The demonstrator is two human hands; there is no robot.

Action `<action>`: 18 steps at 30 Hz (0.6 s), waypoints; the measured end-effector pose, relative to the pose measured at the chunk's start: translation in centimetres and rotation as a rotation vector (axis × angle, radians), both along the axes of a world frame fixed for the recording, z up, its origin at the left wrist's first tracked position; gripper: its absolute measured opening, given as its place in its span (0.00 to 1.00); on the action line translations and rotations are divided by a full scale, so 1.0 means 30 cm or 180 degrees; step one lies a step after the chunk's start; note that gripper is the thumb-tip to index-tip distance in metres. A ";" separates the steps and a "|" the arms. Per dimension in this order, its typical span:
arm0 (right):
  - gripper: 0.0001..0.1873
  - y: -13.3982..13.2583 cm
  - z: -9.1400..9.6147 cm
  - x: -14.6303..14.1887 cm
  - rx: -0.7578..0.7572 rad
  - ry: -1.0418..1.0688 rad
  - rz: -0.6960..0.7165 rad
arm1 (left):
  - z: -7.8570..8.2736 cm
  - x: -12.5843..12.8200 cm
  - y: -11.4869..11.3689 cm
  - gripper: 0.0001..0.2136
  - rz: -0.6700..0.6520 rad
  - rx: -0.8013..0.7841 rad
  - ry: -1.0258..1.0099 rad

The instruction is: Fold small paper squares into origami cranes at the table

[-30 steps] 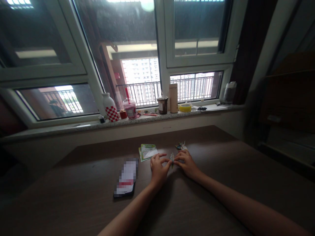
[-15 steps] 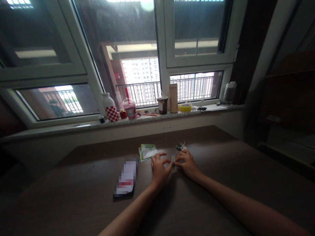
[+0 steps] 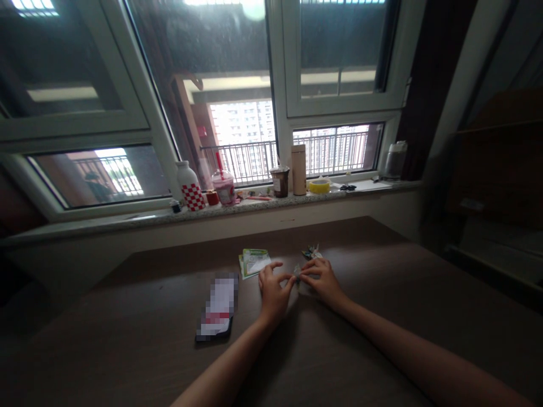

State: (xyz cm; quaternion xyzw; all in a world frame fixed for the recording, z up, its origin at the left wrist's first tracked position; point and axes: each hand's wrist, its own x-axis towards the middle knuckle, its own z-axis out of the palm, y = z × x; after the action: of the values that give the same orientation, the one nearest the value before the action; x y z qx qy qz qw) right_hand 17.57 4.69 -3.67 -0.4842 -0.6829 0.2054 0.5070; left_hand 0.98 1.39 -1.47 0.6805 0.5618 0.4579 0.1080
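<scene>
My left hand (image 3: 274, 291) and my right hand (image 3: 322, 281) meet over the dark wooden table (image 3: 382, 316). Both pinch a small folded piece of paper (image 3: 297, 274) between fingertips, held just above the tabletop. A finished small folded paper figure (image 3: 311, 252) lies just beyond my right hand. A green and white stack of paper squares (image 3: 254, 262) lies beyond my left hand. A phone (image 3: 218, 305) lies flat to the left of my left hand.
A stone window sill (image 3: 127, 217) runs behind the table with a checked white bottle (image 3: 190, 185), a pink drink cup (image 3: 223, 185), a dark cup (image 3: 280, 181), a tall tan flask (image 3: 299, 168), yellow tape (image 3: 319, 185) and a grey jar (image 3: 396, 159).
My fingers have shifted slightly on the small paper, and both hands sit a little farther from me. Nothing else has moved.
</scene>
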 end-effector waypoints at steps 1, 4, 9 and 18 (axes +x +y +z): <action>0.04 0.000 0.000 0.003 0.0013 -0.0012 0.0032 | -0.003 -0.002 0.003 0.05 0.0003 -0.0008 -0.0023; 0.05 -0.003 0.003 0.009 0.0019 -0.0072 0.0128 | -0.006 -0.004 0.008 0.06 0.0007 -0.0023 -0.0077; 0.07 -0.011 0.016 0.011 -0.0061 -0.0160 0.0220 | 0.000 -0.005 0.004 0.04 -0.0063 -0.0099 -0.0096; 0.08 -0.035 0.043 0.001 0.0131 -0.0342 0.0457 | 0.003 0.000 0.001 0.02 -0.0098 -0.0108 -0.0163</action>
State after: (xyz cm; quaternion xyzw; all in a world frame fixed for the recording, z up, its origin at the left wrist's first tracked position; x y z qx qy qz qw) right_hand 17.61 3.64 -2.39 -0.4338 -0.7461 0.2009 0.4635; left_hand 0.97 1.43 -1.38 0.6752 0.5560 0.4638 0.1410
